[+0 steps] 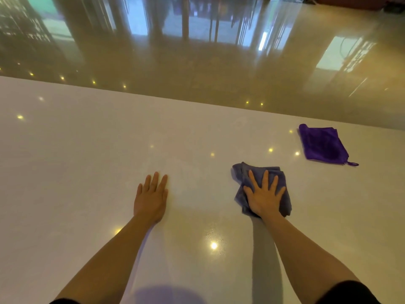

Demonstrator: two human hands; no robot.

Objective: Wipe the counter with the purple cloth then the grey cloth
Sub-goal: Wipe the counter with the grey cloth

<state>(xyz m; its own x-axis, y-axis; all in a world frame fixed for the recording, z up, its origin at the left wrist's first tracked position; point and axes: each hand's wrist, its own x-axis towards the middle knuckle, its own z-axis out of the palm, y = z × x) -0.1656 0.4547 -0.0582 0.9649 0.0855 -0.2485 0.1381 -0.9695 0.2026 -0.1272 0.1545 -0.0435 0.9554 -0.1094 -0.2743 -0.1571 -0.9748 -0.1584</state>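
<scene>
The white counter (pixel 87 150) fills the lower part of the view. My right hand (pixel 264 195) lies flat with spread fingers on the crumpled grey cloth (pixel 240 174), pressing it onto the counter. My left hand (pixel 151 195) rests palm down on the bare counter to the left of the cloth, fingers together, holding nothing. The purple cloth (pixel 322 144) lies folded and flat near the counter's far edge, to the right of and beyond the grey cloth, untouched, with a small loop at its near right corner.
The counter's far edge (pixel 197 102) runs diagonally from upper left to right. Beyond it lies a glossy beige floor (pixel 219 62) with reflections. Small ceiling lights glint on the counter surface.
</scene>
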